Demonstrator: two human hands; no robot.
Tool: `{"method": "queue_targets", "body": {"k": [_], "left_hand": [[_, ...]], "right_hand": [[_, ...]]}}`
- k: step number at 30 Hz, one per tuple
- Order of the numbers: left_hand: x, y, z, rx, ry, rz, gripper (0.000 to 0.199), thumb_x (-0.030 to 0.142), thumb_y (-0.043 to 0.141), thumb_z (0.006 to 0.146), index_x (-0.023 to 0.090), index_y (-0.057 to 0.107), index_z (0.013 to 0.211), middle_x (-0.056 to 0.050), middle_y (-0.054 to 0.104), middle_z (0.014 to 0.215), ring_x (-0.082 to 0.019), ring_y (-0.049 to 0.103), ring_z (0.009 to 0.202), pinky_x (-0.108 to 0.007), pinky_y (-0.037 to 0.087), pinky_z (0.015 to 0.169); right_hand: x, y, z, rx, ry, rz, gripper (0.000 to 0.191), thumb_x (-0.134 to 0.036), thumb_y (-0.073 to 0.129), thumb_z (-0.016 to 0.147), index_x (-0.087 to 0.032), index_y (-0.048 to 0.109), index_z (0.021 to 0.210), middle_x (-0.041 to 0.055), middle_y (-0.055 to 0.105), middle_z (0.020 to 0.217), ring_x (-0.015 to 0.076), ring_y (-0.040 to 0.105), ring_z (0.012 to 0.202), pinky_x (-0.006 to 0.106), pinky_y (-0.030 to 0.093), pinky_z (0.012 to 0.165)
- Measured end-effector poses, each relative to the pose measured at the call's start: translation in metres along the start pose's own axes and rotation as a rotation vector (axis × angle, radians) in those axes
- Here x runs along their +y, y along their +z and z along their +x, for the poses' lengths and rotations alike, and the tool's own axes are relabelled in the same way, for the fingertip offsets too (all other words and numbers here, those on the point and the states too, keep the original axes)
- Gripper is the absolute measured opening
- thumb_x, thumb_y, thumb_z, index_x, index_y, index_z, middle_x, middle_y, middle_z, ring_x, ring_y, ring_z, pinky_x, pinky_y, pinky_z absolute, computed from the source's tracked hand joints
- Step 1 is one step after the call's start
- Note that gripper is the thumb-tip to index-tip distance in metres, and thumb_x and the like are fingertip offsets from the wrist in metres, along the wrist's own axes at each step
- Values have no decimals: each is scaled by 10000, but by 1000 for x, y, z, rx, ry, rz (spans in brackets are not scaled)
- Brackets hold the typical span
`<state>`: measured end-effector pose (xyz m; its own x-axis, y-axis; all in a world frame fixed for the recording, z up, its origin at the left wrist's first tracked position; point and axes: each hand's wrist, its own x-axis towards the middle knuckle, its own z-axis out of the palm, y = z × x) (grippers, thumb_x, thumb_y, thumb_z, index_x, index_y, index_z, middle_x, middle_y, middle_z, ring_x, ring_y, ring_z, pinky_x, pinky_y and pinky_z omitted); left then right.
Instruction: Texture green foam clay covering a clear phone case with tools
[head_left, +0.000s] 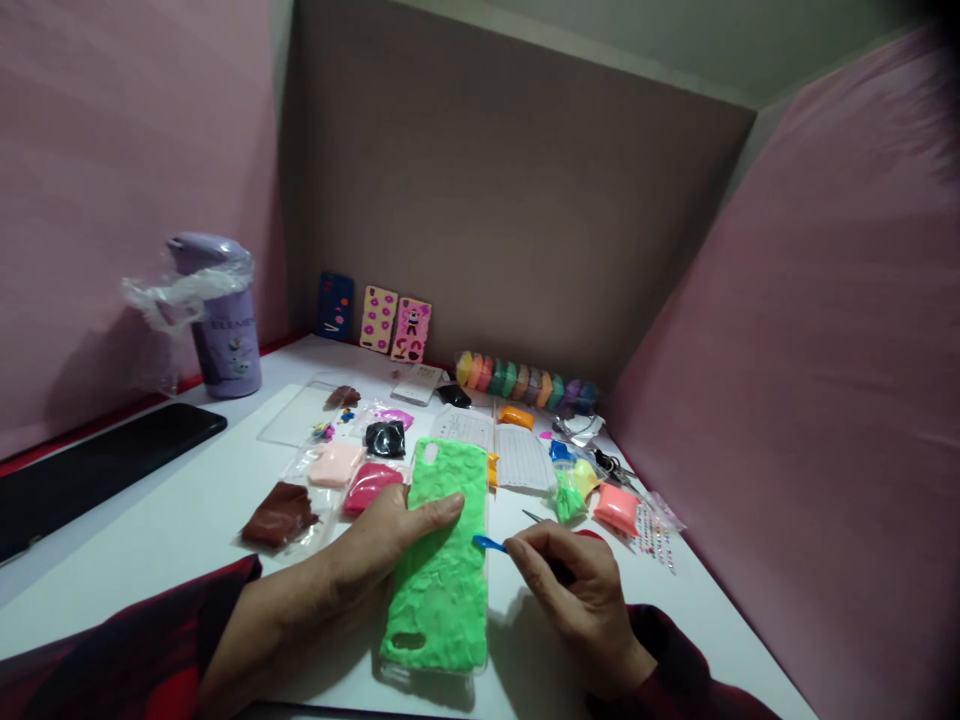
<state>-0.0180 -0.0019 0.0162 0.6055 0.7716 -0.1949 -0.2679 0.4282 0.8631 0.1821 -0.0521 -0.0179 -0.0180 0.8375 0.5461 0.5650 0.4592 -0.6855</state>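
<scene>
- Lying under the green phone case: white table.
- Far left of case: purple bottle, plastic around its upper part.
- Case itself: tilted in left hand, lumpy green front, 2 openings showing.
- Left hand at case's left edge: thumb pressed on front, other fingers mostly hidden, grip behind can't tell.
- Right hand, right of case: fingers pinched narrow on blue tool.
- Brown packet left of case, coral packet right.
- Blue tool: tip at case's right side, contact can't tell.
</scene>
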Motion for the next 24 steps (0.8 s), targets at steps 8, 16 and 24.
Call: {"method": "queue_targets", "body": {"k": [8,16,24], "left_hand": [[6,9,-15,49,-36,-80,490,379,748,686,165,603,1102,-99,699,915,-273,628,930,-355,481,806],[7,13,-13,16,-7,-123,455,358,747,691,163,621,1082,-103,712,923,-270,645,905,-361,483,820],[4,9,-14,6,29,-139,441,356,744,692,158,635,1070,-110,717,912,-275,643,907,-368,494,817]], "right_hand": [[-2,-2,1,31,64,61,265,-288,564,846,-156,567,616,-36,415,509,93,368,467,229,285,453],[3,2,0,-8,89,102,299,-306,570,838,-156,539,581,-42,377,499,89,338,465,234,251,450],[-5,-1,1,47,110,123,316,-311,569,842,-161,515,569,-50,355,504,86,326,471,233,251,455]]}}
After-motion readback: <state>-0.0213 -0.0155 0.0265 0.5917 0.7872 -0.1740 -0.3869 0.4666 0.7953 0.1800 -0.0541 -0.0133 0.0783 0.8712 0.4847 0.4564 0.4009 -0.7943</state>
